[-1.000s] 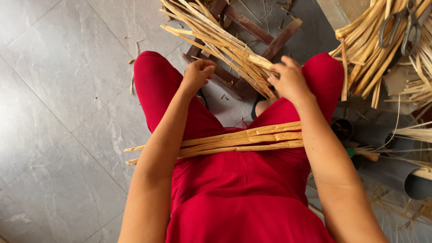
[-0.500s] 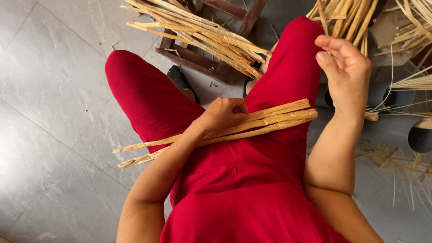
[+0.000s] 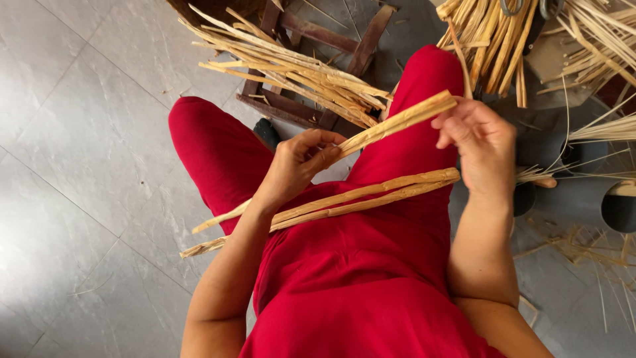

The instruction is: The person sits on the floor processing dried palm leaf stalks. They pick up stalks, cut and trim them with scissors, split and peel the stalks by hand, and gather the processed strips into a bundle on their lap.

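I sit in red clothes with pale cane strips (image 3: 371,196) lying across my lap. My left hand (image 3: 301,162) grips one thick cane strip (image 3: 397,121) near its middle and lifts it off the lap. My right hand (image 3: 480,142) pinches the far end of that same strip, above my right knee. The strip slants up to the right between the two hands.
A bundle of split cane (image 3: 291,69) rests on a dark wooden frame (image 3: 311,116) in front of my knees. More cane bundles (image 3: 490,40) lie at the upper right beside dark pipe ends (image 3: 619,209). Grey floor tiles (image 3: 79,172) spread to the left.
My left hand has lifted one strip off the pile on my lap. My right hand, empty before, has closed on that strip's far end. The camera has tilted slightly.
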